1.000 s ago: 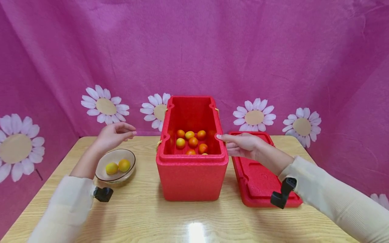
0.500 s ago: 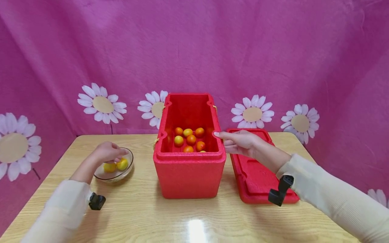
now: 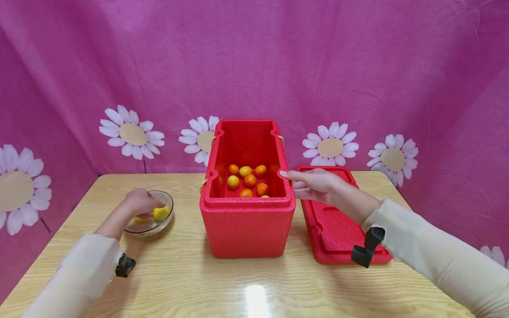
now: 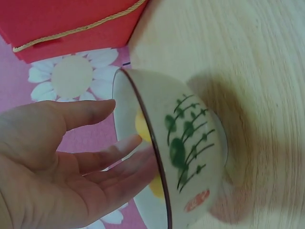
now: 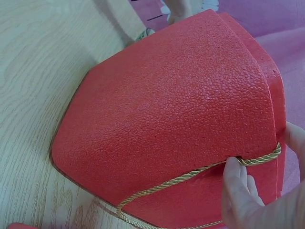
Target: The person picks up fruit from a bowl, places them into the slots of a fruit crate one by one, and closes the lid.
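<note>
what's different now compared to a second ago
The left hand has come down from above the bowl, and its fingers now reach inside among the yellow fruits. Nothing has visibly been taken hold of or let go. Unchanged: the right hand holds the rim of the red box, the fruits in it lie as before, and the lid lies beside it.

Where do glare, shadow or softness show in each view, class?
Head view: glare on the table by the bottom edge; left wrist view: shadow beside the bowl, flower behind it soft; right wrist view: dim shadow streak across the table.
</note>
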A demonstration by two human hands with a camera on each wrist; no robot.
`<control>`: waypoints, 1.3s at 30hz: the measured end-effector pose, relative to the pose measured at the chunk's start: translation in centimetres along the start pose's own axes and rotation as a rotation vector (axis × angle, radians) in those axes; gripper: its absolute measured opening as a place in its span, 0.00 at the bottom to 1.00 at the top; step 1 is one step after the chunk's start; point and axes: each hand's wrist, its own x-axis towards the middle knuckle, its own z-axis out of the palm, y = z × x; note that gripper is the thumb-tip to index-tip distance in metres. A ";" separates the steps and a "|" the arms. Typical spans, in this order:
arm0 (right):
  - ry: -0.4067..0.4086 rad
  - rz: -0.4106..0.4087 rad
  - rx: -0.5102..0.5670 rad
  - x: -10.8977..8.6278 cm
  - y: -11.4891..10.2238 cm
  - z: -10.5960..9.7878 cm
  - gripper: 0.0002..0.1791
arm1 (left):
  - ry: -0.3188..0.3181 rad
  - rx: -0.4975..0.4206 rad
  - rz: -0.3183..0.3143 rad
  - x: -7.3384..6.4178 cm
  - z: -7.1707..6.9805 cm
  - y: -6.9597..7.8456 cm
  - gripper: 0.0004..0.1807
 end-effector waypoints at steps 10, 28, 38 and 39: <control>0.002 0.006 0.001 0.3 0.0 0.1 0.38 | -0.052 0.052 0.098 0.5 1.1 0.0 0.07; -0.005 0.001 -0.005 0.3 0.1 0.1 0.41 | -0.098 -0.010 0.145 -1.0 -1.0 -0.1 0.16; -0.013 -0.001 0.006 0.3 0.2 0.1 0.41 | -0.102 -0.023 0.187 -1.6 -1.7 0.3 0.19; -0.011 0.000 0.005 0.3 0.2 0.1 0.41 | -0.100 -0.026 0.184 -1.7 -1.7 0.4 0.19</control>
